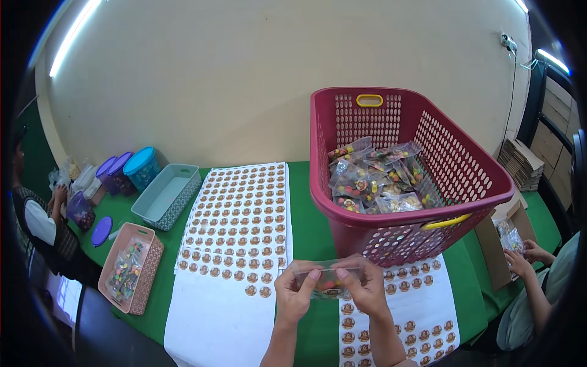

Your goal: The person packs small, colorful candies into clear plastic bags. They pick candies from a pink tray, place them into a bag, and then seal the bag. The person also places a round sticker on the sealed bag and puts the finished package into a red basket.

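Note:
Between my two hands is a small clear plastic bag (330, 267) with red and yellow candies showing in its lower part. My left hand (295, 295) grips its left side, thumb on the front. On the other side my right hand (365, 292) pinches it the same way. A round brown sticker seems to sit low on the bag, partly hard to make out. Sheets of round brown stickers (238, 208) lie to the left of my hands, and another sticker sheet (422, 306) lies partly under my right forearm.
Just beyond my hands stands a large maroon laundry basket (409, 223) with filled candy bags (373, 177). Leftward are a pink basket (156, 257) with bags, a grey-green basket (168, 211) and lidded tubs (140, 174). Co-workers' hands (523, 263) handle bags over a cardboard box (489, 251) at right.

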